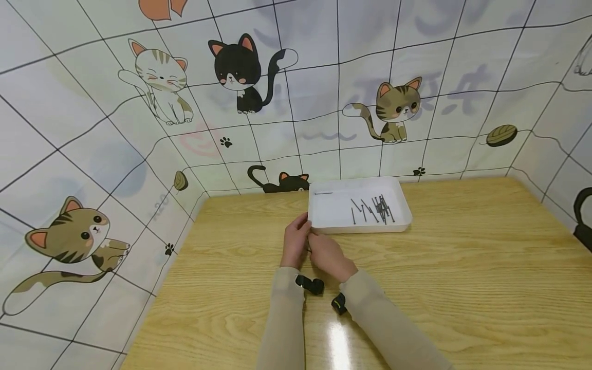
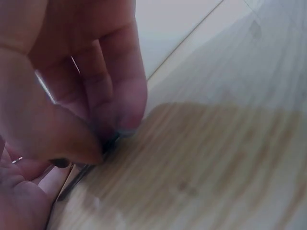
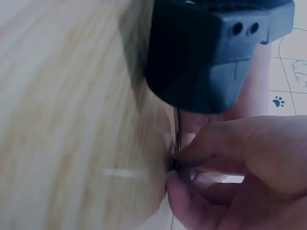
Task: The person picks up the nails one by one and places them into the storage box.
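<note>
My left hand (image 1: 295, 244) is at the near left corner of a white tray (image 1: 333, 229), and its thumb and fingers pinch a thin dark nail (image 2: 76, 183) low over the wooden table. Close beside it, my right hand (image 1: 330, 256) also pinches the nail between thumb and forefinger; in the right wrist view a dark stretch of the nail (image 3: 178, 140) runs from these fingertips towards the left hand. Much of its length is hidden by fingers. Inside the tray, several loose nails (image 1: 382, 209) lie bunched at the right, and a single nail (image 1: 324, 193) lies near the back left.
The wooden table (image 1: 462, 267) extends around the tray, with a cat-printed wall cloth (image 1: 319, 103) behind and at the sides. Black wrist cameras (image 1: 311, 284) sit close together between the forearms. Something black (image 1: 584, 218) stands at the right edge.
</note>
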`<control>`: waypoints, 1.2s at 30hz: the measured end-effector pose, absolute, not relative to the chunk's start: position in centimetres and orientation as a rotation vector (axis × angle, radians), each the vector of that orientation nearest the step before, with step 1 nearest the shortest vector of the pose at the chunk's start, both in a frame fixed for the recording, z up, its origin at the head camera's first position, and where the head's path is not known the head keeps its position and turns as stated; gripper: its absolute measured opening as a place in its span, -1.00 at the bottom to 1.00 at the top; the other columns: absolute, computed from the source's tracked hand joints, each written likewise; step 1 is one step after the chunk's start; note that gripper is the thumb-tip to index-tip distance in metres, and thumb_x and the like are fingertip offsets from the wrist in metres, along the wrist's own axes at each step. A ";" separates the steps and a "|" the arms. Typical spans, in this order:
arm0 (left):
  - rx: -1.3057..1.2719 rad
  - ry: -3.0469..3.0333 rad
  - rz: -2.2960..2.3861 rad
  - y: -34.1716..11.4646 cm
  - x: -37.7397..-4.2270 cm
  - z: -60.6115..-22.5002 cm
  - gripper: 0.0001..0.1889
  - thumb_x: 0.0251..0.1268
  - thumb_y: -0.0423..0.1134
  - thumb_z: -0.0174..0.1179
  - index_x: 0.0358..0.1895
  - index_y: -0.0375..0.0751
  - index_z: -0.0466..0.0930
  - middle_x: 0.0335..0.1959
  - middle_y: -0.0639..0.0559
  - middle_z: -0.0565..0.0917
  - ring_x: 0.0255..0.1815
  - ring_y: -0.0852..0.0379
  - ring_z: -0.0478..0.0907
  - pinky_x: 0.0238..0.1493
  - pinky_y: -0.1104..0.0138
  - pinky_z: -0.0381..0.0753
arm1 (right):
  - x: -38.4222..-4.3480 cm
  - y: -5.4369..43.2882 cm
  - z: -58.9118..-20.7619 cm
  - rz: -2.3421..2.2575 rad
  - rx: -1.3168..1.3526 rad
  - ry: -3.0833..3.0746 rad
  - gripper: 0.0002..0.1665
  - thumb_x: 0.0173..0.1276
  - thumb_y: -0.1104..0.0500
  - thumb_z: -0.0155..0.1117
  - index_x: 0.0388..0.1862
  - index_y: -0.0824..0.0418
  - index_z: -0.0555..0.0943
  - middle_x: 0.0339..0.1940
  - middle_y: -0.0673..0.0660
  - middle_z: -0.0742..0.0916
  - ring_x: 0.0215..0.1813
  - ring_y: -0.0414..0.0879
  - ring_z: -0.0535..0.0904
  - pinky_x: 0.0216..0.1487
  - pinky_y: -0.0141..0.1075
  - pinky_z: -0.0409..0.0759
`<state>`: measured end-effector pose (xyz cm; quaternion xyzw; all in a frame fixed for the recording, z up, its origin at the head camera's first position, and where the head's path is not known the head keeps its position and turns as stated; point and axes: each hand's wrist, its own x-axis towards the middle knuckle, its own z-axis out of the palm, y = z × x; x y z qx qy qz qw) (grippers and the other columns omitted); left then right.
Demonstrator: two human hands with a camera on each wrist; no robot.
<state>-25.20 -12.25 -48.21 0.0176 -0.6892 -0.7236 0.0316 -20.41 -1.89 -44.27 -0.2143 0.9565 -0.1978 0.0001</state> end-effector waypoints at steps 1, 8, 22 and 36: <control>0.054 -2.131 -2.218 -12.3 -25.2 -48.2 -0.62 0.29 -0.28 0.00 0.17 -0.23 0.41 0.14 -0.09 0.45 0.17 0.02 0.34 0.14 0.23 0.29 | -20.3 -1.9 -44.2 -0.602 -0.658 3.000 -0.70 0.10 0.35 0.18 -0.13 0.24 0.50 -0.25 0.16 0.62 -0.21 0.04 0.55 -0.32 -0.16 0.50; 0.055 -2.129 -2.178 -12.2 -25.2 -48.5 -0.63 0.27 -0.28 0.01 0.14 -0.24 0.44 0.11 -0.08 0.48 0.17 0.02 0.34 0.15 0.22 0.28 | -19.9 -1.6 -43.9 -0.556 -0.619 3.016 -0.90 0.12 0.31 0.17 -0.39 0.15 0.48 -0.50 0.09 0.58 -0.40 0.02 0.54 -0.54 -0.18 0.45; 0.048 -2.241 -2.023 -12.3 -25.1 -48.3 -0.63 0.28 -0.23 0.01 0.15 -0.17 0.44 0.10 -0.01 0.49 0.13 0.16 0.35 0.13 0.21 0.29 | -20.8 -0.8 -44.6 -0.499 -0.467 2.880 -0.83 0.02 0.18 0.23 -0.65 0.12 0.44 -0.60 0.04 0.51 -0.49 -0.05 0.41 -0.64 -0.21 0.35; 0.070 -2.264 -2.007 -12.3 -25.2 -48.4 -0.63 0.28 -0.20 0.02 0.15 -0.15 0.45 0.12 0.01 0.48 0.15 0.17 0.33 0.15 0.22 0.27 | -20.0 -0.7 -43.8 -0.415 -0.483 2.883 -0.76 0.09 0.15 0.20 -0.72 0.11 0.45 -0.58 0.05 0.51 -0.48 -0.06 0.42 -0.59 -0.19 0.38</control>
